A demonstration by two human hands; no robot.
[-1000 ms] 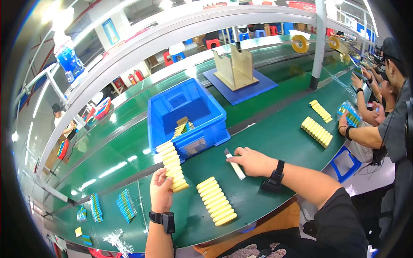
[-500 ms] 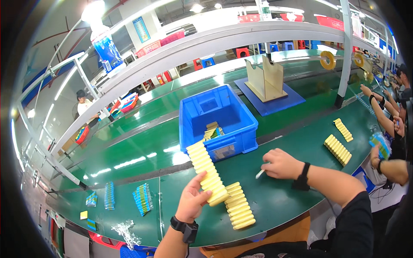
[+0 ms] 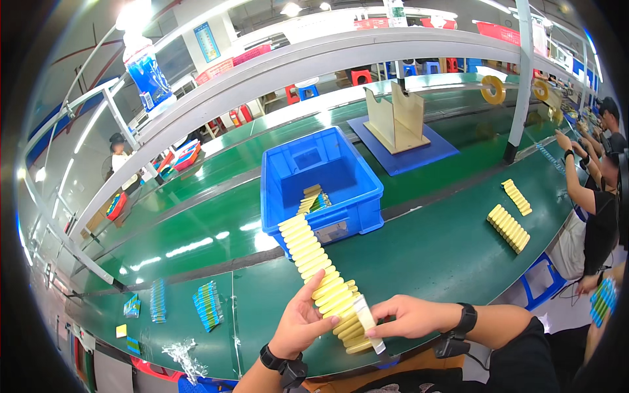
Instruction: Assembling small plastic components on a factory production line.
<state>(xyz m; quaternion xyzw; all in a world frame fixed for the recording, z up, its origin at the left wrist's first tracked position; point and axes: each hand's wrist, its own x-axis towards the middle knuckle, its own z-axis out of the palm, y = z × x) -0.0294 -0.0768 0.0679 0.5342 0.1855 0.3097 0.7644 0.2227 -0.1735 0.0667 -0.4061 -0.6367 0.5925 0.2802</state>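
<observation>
My left hand (image 3: pixel 298 324) grips a long row of yellow cylinders (image 3: pixel 305 251) joined side by side, tilted with its far end at the blue bin's near rim. My right hand (image 3: pixel 411 317) pinches a narrow white strip (image 3: pixel 367 319) against or just beside the row's near end; exact contact cannot be made out. Partly hidden beneath lies another yellow row (image 3: pixel 356 342) on the green table (image 3: pixel 432 262). Beyond the hands stands the blue bin (image 3: pixel 321 177), with some yellow and blue-green rows inside.
Two yellow rows (image 3: pixel 508 228) lie to the right. On the left are blue-green wrapped rows (image 3: pixel 208 306), a yellow block (image 3: pixel 121 331) and a heap of white scraps (image 3: pixel 181 357). A wooden stand (image 3: pixel 396 124) sits on a blue board. Co-workers' arms (image 3: pixel 580 173) reach in at far right.
My right hand has come left and nearer, bringing the white strip to the near end of the held row. My left hand keeps its grip. The view has shifted slightly.
</observation>
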